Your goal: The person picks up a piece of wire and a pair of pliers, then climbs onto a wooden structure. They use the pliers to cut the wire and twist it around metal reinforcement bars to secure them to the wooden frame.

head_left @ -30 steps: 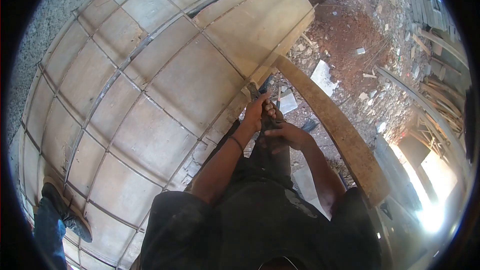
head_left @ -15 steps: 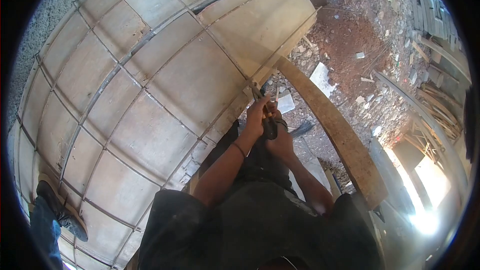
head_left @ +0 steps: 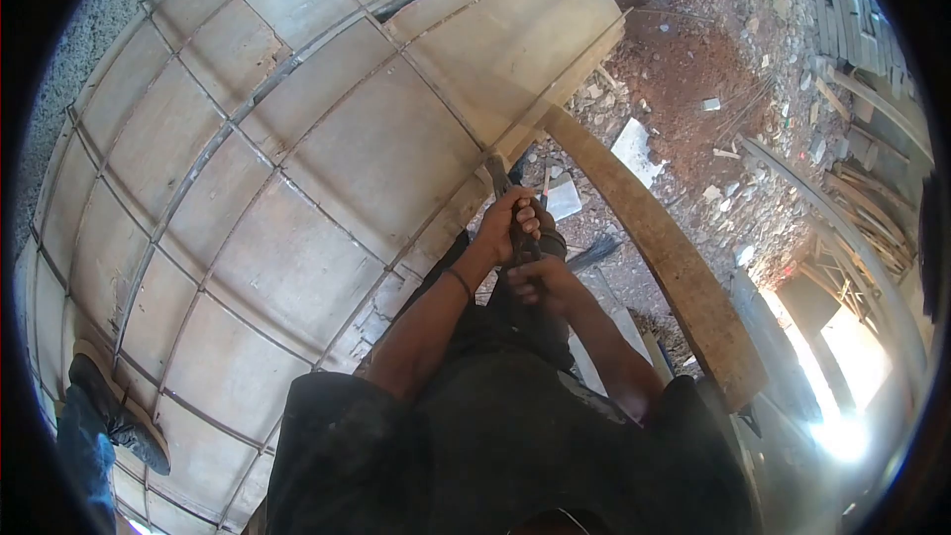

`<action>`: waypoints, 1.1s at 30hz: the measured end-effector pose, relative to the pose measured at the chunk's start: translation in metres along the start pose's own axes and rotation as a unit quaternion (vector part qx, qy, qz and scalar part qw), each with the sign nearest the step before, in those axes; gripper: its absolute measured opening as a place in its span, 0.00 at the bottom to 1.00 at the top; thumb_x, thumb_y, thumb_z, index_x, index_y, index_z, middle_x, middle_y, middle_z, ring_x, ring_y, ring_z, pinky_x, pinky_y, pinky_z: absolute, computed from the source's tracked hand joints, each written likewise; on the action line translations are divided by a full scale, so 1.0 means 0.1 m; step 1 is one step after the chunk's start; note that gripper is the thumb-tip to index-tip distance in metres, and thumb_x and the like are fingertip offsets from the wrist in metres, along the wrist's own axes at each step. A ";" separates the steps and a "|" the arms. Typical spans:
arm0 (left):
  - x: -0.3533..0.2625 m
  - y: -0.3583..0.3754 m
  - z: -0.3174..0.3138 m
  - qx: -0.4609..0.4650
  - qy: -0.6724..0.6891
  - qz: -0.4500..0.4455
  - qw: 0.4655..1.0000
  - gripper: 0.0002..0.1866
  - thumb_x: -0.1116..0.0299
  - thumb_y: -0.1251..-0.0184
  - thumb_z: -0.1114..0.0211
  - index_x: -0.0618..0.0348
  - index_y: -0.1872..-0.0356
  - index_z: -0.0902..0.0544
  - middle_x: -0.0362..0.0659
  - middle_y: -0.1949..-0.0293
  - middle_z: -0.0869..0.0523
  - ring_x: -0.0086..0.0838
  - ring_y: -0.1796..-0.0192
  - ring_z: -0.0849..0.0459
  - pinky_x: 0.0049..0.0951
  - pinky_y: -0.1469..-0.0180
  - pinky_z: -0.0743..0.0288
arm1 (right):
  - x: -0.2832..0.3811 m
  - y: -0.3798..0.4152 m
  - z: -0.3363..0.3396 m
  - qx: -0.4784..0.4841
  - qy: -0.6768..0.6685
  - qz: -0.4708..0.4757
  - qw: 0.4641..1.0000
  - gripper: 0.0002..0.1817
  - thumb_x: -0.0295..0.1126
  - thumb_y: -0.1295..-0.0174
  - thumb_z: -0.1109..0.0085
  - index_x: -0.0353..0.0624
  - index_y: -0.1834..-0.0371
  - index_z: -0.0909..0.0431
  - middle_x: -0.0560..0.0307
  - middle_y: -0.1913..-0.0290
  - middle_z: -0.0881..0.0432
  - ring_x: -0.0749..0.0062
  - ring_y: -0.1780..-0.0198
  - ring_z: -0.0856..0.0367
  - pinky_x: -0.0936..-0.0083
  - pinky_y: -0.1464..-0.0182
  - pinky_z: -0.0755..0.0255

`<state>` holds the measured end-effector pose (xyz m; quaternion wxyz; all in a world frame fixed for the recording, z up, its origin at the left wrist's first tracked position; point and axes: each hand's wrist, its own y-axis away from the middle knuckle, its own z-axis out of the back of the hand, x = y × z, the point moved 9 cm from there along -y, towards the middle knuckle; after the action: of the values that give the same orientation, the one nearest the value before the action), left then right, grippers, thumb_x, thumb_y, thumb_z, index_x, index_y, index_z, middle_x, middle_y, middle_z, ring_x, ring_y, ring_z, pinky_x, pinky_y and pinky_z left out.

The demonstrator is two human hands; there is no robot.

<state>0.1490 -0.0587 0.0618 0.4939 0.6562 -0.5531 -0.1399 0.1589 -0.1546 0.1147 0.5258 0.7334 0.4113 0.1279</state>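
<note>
My left hand (head_left: 503, 226) is closed around a long, dark metal hand tool (head_left: 497, 174), whose far end reaches the edge of the panels by the bar grid. Lower down, close to my body, my right hand (head_left: 543, 282) has its fingers curled around the tool's near end. The palms hide much of the tool, so I cannot tell its exact kind. A grid of thin steel bars (head_left: 282, 170) lies over the pale formwork panels (head_left: 386, 149) to the left of my hands.
A long wooden board (head_left: 654, 248) slopes down to the right of my hands. Beyond it is rubble-strewn ground (head_left: 693, 69) with a white broken sheet (head_left: 637, 154). Another person's shoe (head_left: 124, 416) stands on the panels at lower left. Timber pieces (head_left: 862, 208) lie at far right.
My right hand has shifted from beside the left hand down to the tool's near end. My left hand stays on the tool, which has tilted slightly.
</note>
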 end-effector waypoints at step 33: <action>0.02 -0.22 0.00 -0.178 -0.004 -0.153 0.972 0.15 0.58 0.41 0.31 0.57 0.75 0.23 0.42 0.84 0.25 0.31 0.79 0.21 0.31 0.72 0.23 | 0.98 0.62 -0.22 -0.436 0.652 0.188 0.591 0.21 0.35 0.48 0.39 0.35 0.54 0.27 0.31 0.61 0.18 0.41 0.56 0.17 0.50 0.55 0.25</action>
<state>0.1626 -0.0630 0.0444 0.5732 0.6341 -0.4147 -0.3122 0.2359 -0.0745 0.1542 0.3380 0.1979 0.3920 0.8324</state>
